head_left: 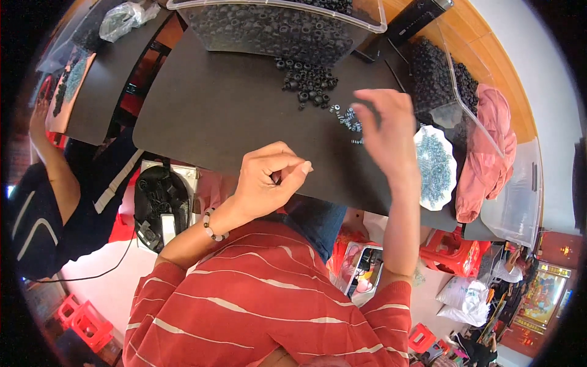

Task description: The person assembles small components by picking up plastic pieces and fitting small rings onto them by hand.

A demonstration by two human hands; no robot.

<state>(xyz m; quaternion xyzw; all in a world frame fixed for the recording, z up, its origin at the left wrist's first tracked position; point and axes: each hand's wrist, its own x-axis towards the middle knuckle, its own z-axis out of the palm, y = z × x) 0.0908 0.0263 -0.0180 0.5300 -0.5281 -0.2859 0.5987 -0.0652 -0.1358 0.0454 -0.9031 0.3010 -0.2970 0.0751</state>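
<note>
My left hand (272,180) is closed in a pinch at the near edge of the dark table (208,116). Whatever sits between its thumb and forefinger, if anything, is too small to make out. My right hand (388,131) is lifted over the table farther right, slightly blurred, thumb and forefinger apart. Just left of its fingers lies a loose group of small bluish-white ring-like pieces (348,120). Beyond them is a heap of small black round parts (309,82), some with visible holes. Beside my right wrist stands a white scalloped dish (451,160) of tiny bluish pieces.
A clear plastic box (275,33) of black parts stands at the far side. Another clear bin (455,73) of black parts is at the right, with pink cloth (489,147) against it. A dark device (419,21) stands between them. At left, another person's arm (55,165) reaches a neighbouring table.
</note>
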